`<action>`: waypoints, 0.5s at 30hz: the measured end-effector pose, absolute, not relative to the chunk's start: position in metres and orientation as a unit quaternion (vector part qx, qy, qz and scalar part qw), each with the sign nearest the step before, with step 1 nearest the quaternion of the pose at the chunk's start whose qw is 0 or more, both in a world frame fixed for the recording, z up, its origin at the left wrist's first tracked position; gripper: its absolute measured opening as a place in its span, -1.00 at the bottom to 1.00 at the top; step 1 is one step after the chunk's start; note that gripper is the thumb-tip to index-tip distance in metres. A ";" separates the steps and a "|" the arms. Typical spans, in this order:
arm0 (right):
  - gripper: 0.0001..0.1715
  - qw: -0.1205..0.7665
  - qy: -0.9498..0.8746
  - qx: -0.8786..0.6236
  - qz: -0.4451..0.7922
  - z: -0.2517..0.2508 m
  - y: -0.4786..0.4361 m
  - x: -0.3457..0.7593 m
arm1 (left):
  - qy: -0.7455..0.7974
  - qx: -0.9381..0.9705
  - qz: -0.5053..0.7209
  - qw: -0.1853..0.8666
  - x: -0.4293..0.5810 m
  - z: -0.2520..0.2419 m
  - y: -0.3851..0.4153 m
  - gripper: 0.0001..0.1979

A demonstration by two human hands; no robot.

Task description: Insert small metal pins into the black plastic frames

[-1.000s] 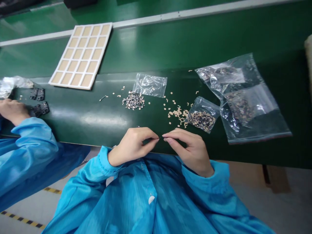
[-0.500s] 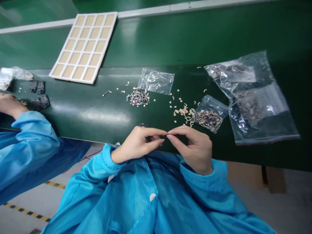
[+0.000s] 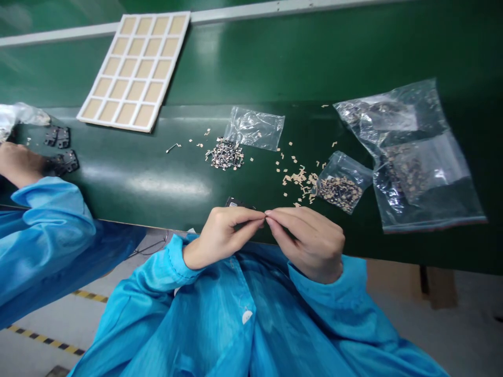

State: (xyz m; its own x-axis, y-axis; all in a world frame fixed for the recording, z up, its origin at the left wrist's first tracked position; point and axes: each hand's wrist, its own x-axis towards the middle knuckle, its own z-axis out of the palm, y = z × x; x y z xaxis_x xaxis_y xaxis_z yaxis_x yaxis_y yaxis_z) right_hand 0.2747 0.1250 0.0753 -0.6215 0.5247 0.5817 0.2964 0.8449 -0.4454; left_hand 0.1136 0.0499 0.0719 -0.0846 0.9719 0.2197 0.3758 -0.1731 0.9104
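As we list from the left: black metal parts (image 3: 57,137) on the green counter (image 3: 129,209), then a dark component (image 3: 239,202) just beyond our left hand (image 3: 222,235) and right hand (image 3: 310,243). Their fingers (image 3: 283,217) meet closed near the counter's edge, any piece between them too small to tell; steady, light pressure suits this pinch.

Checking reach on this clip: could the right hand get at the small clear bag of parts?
Probably yes: the right hand lies just below the small clear bag, with only green bench surface between.
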 end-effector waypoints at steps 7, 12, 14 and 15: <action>-0.86 0.344 -0.898 -0.197 0.190 0.087 0.131 0.277 | 0.506 0.740 0.409 0.169 0.104 0.074 0.052 -0.83; -0.85 0.347 -0.904 -0.206 0.141 0.083 0.132 0.272 | 0.519 0.732 0.404 0.180 0.105 0.071 0.055 -0.85; -0.84 0.355 -0.894 -0.222 0.157 0.081 0.133 0.272 | 0.528 0.714 0.415 0.197 0.106 0.070 0.055 -0.88; -0.84 0.363 -0.885 -0.236 0.169 0.079 0.136 0.273 | 0.529 0.704 0.427 0.205 0.106 0.070 0.056 -0.88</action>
State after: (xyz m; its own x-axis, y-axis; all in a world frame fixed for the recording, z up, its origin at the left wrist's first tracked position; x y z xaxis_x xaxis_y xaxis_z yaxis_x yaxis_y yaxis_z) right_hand 0.2732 0.1357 0.0794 -0.6241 0.5407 0.5640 0.2957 0.8316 -0.4701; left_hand 0.1059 0.0557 0.0698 0.0762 0.9200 0.3845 0.5690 -0.3568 0.7409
